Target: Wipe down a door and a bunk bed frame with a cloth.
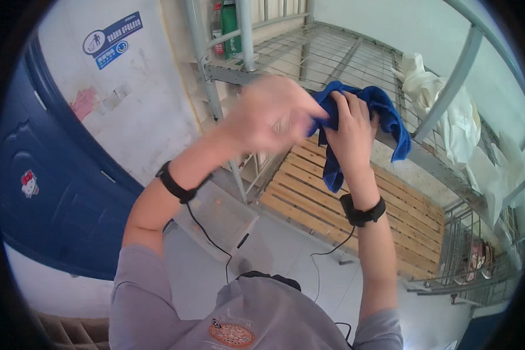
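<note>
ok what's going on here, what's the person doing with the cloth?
A person holds a blue cloth up in front of a metal bunk frame. The right hand grips the cloth, part of it hanging below the hand. The left hand is blurred with motion and meets the cloth's near edge; its grip cannot be made out. Both wrists carry black bands with cables. A wooden slat base lies below, and a white cloth is draped on the frame.
</note>
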Demonstrator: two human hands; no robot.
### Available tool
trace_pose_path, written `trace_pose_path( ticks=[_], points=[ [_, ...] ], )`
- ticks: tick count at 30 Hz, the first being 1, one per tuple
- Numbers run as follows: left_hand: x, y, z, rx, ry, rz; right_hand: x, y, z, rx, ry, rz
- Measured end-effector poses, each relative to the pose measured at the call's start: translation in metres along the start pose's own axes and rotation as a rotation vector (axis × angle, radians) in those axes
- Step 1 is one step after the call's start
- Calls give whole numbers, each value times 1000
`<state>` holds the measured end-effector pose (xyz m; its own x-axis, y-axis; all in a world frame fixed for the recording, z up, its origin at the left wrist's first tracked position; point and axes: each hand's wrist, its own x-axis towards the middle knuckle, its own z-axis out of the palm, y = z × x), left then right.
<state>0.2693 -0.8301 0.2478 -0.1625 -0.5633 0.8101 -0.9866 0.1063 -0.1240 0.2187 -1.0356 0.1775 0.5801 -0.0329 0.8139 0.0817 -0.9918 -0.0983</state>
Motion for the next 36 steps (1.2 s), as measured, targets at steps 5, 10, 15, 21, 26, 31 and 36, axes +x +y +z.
trace_pose_path(
  ticks=[5, 10, 15, 21, 26, 31, 36],
  points=[
    [-100, -120, -50, -31, 614, -639, 29, -34, 31, -88, 4, -43],
    [-148, -206, -38, 19, 660, -888, 61, -75, 70, 24, -46, -73],
    [-151, -242, -32, -319, 532, -928, 104, -108, 76, 623, 120, 334],
    [-155, -236, -19, -24, 638, -892, 133, -140, 120, 385, 75, 460],
    [-140, -227, -19, 74, 652, -949, 172, -131, 110, 543, 253, 302],
    [-141, -225, -14, 4, 640, -969, 258, -120, 58, 601, 271, 287],
    [-140, -218, -17, 102, 686, -928, 233, -106, 89, 588, 384, 76]
  ],
)
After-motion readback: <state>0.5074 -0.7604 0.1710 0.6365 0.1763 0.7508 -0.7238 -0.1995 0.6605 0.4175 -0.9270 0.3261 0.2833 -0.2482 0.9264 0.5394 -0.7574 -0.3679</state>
